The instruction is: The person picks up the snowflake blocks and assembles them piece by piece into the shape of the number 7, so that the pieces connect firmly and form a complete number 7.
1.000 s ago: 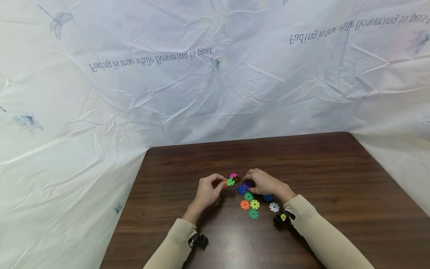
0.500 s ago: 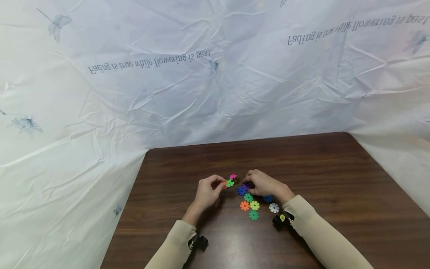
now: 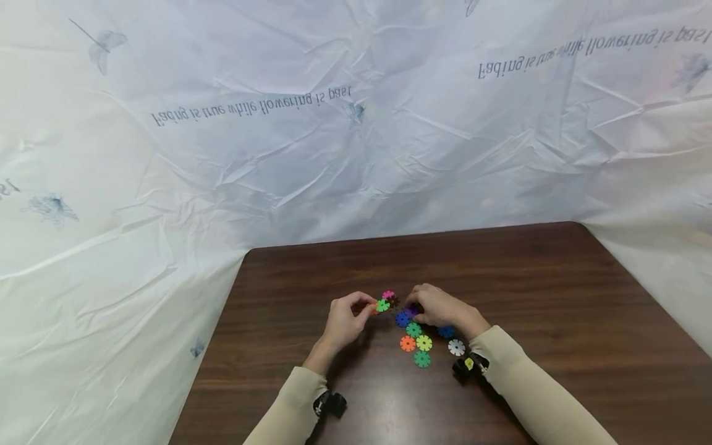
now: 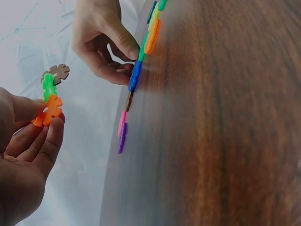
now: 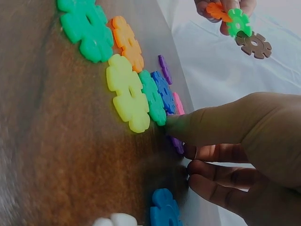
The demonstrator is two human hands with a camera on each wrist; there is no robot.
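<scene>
My left hand (image 3: 342, 318) pinches an orange snowflake disc (image 4: 52, 110) between thumb and fingers. A bright green disc (image 4: 48, 86) is joined to it, and a brown disc (image 4: 59, 73) to the green one; this short chain is held up off the table. My right hand (image 3: 440, 307) is low at the table, thumb and fingertips on a purple disc (image 5: 177, 145), partly hidden by the thumb. Beside it lie a blue disc (image 3: 403, 319), a green disc (image 3: 413, 330), a yellow disc (image 3: 424, 343) and an orange disc (image 3: 407, 343), apparently linked.
A darker green disc (image 3: 422, 359) lies at the near end of the row. Under the right wrist are a white disc (image 3: 456, 347) and another blue disc (image 3: 446, 332). A pink disc (image 3: 388, 295) lies farther back on the brown table (image 3: 500, 272). White sheeting (image 3: 389, 154) surrounds the table.
The head view has tilted slightly. Both hands keep almost the same place and grip, and the discs lie as before.
</scene>
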